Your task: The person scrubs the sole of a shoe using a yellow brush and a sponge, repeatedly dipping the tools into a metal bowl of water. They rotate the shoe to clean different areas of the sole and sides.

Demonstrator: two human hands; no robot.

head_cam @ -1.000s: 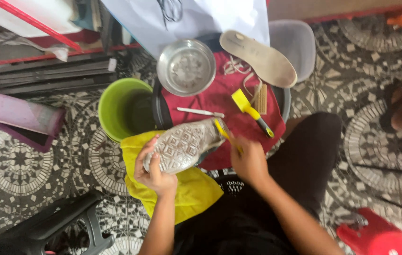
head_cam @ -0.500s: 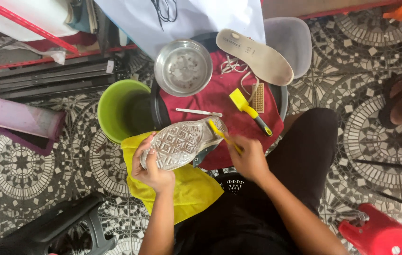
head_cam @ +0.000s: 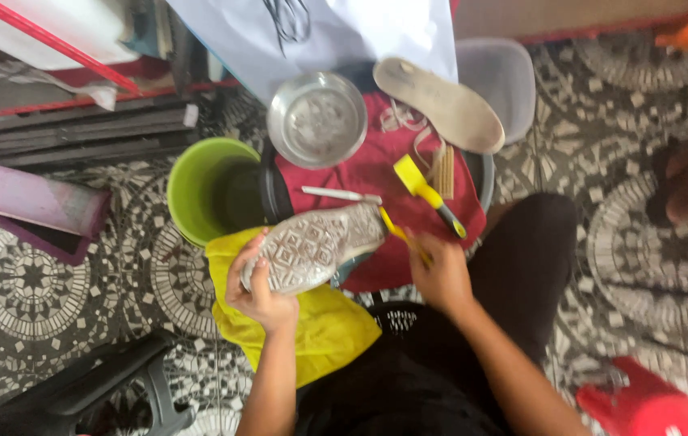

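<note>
Floor point(head_cam: 53, 282): patterned mosaic tiles.
Left hand point(head_cam: 259, 291): grips shoe point(head_cam: 316, 246), sole up.
Right hand point(head_cam: 441, 278): clasps a yellow tool point(head_cam: 396, 230), perhaps a brush; its tip is hidden.

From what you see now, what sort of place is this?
Probably an informal shoe-cleaning spot on a patterned mosaic tile floor, perhaps at home. The left hand holds a shoe with a grey diamond-tread sole; a round metal bowl and a lime-green plastic bucket sit nearby.

Both forearms bare, no sleeves; no gloves, rings/watch seen; black trousers point(head_cam: 522, 266); dark top w/ pale print.
</note>
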